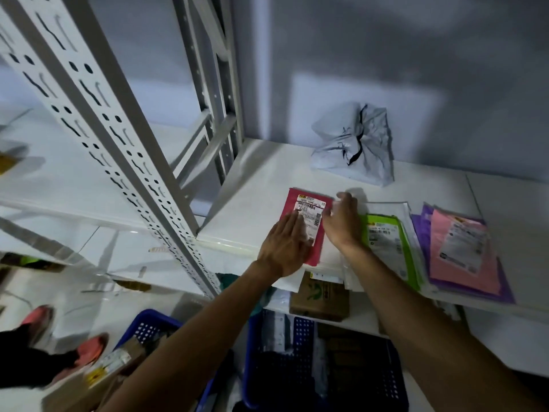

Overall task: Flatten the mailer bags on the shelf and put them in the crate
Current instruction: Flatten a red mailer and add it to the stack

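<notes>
Fingers (294, 226) of left hand (285, 246) are lying straight and flat, pressing down on red mailer bag (310, 212) at frame centre on white shelf (255, 179). Right hand (341, 221) is touching the bag's right edge; its fingers are blurring, grip not determinable. Green mailer (386, 242) is lying just right; crumpled grey bag (356, 144) sitting behind; blue crate (303, 334) standing below.

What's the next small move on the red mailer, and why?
Probably sweep the right hand outward over the red mailer to finish flattening it: the left hand pins it flat on the shelf, and the right sits at its right edge. The blue crate waits below.
</notes>
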`<state>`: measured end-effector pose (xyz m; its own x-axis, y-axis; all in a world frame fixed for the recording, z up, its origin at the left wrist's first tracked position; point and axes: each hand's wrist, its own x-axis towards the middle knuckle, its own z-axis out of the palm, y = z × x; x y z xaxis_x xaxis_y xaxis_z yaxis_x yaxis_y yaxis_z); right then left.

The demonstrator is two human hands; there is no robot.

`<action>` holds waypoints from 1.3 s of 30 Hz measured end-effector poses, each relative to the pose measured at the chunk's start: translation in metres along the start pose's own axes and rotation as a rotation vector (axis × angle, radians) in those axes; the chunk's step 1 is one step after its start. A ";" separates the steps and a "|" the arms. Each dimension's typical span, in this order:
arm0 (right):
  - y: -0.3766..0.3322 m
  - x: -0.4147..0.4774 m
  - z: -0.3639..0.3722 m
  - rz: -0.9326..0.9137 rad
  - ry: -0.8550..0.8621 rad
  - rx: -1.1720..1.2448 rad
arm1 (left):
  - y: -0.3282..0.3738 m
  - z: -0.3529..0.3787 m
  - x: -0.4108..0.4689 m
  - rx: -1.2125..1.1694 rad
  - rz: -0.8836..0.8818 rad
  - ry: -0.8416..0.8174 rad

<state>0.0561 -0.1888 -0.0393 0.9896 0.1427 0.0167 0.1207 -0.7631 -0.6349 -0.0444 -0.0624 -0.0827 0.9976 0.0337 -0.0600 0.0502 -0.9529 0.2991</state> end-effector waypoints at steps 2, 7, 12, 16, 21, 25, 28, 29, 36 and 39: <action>0.001 0.001 0.007 -0.166 0.016 -0.054 | 0.011 0.008 -0.006 -0.008 -0.034 -0.008; 0.002 0.004 0.033 -0.466 -0.230 -0.111 | 0.022 0.025 -0.009 -0.013 -0.106 0.043; 0.008 0.008 0.054 -0.564 -0.273 -0.222 | 0.022 0.030 -0.010 0.023 -0.093 0.083; 0.015 0.010 0.062 -0.557 -0.277 -0.208 | 0.025 0.028 -0.011 0.002 -0.096 0.095; 0.018 0.012 0.066 -0.509 -0.330 -0.199 | 0.025 0.028 -0.011 0.013 -0.096 0.097; 0.019 0.011 0.064 -0.490 -0.377 -0.235 | 0.027 0.028 -0.012 0.045 -0.098 0.092; 0.015 0.009 0.060 -0.454 -0.412 -0.256 | 0.028 0.028 -0.013 0.052 -0.091 0.102; 0.014 0.007 0.058 -0.443 -0.427 -0.264 | 0.029 0.028 -0.013 0.048 -0.091 0.103; 0.015 -0.009 0.046 -0.430 -0.492 -0.278 | 0.030 0.028 -0.012 0.068 -0.100 0.082; 0.013 -0.022 0.042 -0.400 -0.507 -0.255 | 0.028 0.033 -0.010 0.108 -0.111 0.055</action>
<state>0.0325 -0.1759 -0.0803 0.7143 0.6735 -0.1904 0.5448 -0.7058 -0.4528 -0.0546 -0.0995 -0.1048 0.9875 0.1542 -0.0336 0.1578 -0.9691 0.1895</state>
